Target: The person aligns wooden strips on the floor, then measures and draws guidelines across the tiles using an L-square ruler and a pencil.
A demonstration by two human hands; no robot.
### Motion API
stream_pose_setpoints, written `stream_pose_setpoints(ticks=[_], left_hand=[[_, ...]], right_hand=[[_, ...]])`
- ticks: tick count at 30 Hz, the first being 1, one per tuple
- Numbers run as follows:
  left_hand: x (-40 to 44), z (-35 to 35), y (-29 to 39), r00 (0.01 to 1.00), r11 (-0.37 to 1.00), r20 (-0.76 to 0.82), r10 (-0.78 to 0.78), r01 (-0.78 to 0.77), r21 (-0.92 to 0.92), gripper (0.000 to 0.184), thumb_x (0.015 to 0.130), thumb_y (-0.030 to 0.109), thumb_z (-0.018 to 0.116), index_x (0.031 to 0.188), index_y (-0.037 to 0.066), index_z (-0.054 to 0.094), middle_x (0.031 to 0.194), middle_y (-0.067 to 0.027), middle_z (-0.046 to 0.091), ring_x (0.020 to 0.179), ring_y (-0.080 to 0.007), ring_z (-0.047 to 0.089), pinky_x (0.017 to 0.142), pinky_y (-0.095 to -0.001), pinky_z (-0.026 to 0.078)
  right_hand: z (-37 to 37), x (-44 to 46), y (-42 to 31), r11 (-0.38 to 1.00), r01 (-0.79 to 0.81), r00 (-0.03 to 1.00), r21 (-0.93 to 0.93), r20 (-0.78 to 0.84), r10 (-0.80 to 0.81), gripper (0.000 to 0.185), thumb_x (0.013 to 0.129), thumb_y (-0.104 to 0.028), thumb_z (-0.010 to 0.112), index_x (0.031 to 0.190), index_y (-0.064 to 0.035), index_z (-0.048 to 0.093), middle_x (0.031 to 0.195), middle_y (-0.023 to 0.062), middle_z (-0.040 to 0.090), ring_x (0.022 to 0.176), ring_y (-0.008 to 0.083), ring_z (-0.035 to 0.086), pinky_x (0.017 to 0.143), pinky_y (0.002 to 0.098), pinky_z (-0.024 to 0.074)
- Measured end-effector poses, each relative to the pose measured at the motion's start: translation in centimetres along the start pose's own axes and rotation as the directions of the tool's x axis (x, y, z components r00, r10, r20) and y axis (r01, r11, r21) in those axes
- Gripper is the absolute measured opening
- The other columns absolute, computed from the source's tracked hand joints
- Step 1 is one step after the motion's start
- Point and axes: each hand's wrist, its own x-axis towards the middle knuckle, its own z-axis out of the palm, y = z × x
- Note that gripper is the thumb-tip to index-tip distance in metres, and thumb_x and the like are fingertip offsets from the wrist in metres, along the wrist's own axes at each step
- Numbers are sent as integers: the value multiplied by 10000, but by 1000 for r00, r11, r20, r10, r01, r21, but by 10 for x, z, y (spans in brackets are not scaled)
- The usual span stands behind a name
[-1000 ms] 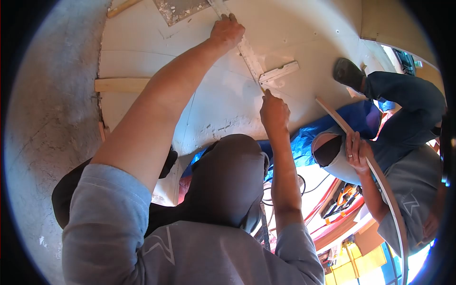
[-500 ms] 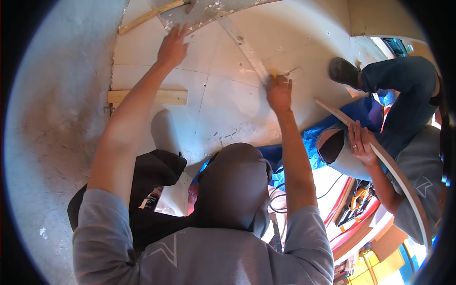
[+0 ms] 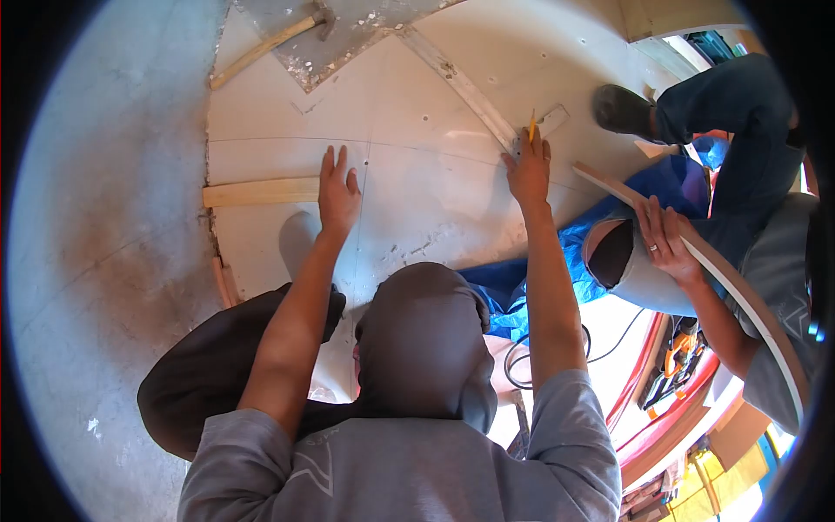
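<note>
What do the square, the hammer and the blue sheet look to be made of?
Square: probably metal, dull and scuffed; it is flat and pale with dark smudges.
Hammer: handle looks like bare wood, tan and smooth; head darker, likely steel.
Blue sheet: likely plastic tarp, from its crinkled folds and sheen.

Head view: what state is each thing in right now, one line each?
Left hand: open, empty
Right hand: holding yellow pencil
Metal square: lying on pale board
Pale board: marked with lines
Hammer: lying, unheld
Short wood strip: lying, unheld
Co-worker's hand: gripping long strip
</note>
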Motion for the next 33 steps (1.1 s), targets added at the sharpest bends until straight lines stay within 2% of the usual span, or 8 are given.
stream_pose_setpoints(ticks=[3, 7, 15, 18, 21, 24, 30, 33], left_hand=[[0, 2, -4, 1000, 999, -8, 20, -19, 47, 460, 919, 104, 556, 1373, 104, 483, 1446, -226, 393, 1321, -402, 386, 1076, -431, 367], [27, -2, -1, 977, 972, -37, 208, -203, 118, 449, 911, 82, 558, 1355, 92, 498, 1425, -226, 417, 1279, -405, 428, 1050, -439, 393], [131, 46, 69, 849, 848, 212, 484, -515, 127, 474, 910, 115, 552, 1377, 118, 467, 1446, -240, 370, 1286, -400, 418, 1049, -445, 387], [173, 71, 91, 798, 806, 306, 519, -577, 136, 493, 922, 153, 546, 1402, 132, 434, 1478, -231, 328, 1328, -384, 382, 1064, -468, 367], [201, 84, 113, 792, 803, 436, 428, -554, 218, 514, 947, 216, 527, 1439, 167, 387, 1519, -193, 279, 1385, -362, 310, 1099, -479, 327], [212, 85, 123, 757, 782, 520, 396, -574, 242, 548, 957, 231, 517, 1473, 186, 338, 1544, -166, 248, 1394, -346, 295, 1118, -448, 311], [229, 93, 140, 696, 693, 658, 287, -625, 359, 678, 948, 349, 542, 1523, 297, 187, 1600, -81, 102, 1440, -361, 181, 1136, -537, 247], [236, 102, 144, 712, 717, 673, 200, -575, 394, 743, 913, 430, 581, 1519, 359, 158, 1607, -60, 61, 1447, -387, 133, 1118, -589, 252]], right_hand=[[11, 13, 11, 1000, -12, 993, -2, -114, 11, 664, 815, -251, 717, 1384, -49, 441, 1472, 140, 369, 1235, 437, 436, 1021, 457, 420], [-3, 52, 16, 995, -101, 993, -8, -60, 101, 591, 838, -234, 689, 1357, -53, 472, 1459, 124, 385, 1166, 404, 491, 970, 434, 462], [-19, 90, 20, 965, -260, 964, 12, 56, 259, 526, 863, -234, 654, 1342, -91, 492, 1481, 98, 373, 1139, 354, 538, 942, 429, 486], [-12, 87, 22, 969, -238, 971, 63, 37, 236, 513, 866, -241, 647, 1334, -94, 498, 1479, 84, 384, 1139, 342, 549, 946, 425, 486], [-14, 90, 20, 973, -230, 968, -28, 93, 232, 504, 857, -253, 655, 1314, -102, 509, 1465, 81, 406, 1132, 335, 559, 943, 418, 485], [-20, 93, 21, 982, -190, 978, -1, 90, 190, 475, 843, -272, 670, 1269, -105, 544, 1452, 77, 427, 1129, 325, 564, 939, 413, 485], [-15, 84, 19, 984, -147, 989, 98, -9, 149, 426, 815, -251, 717, 1184, -68, 608, 1371, 129, 504, 1139, 336, 572, 941, 398, 481], [-8, 82, 22, 982, -129, 989, 136, -52, 137, 438, 801, -233, 725, 1192, -88, 591, 1406, 102, 476, 1114, 335, 573, 933, 407, 482]])
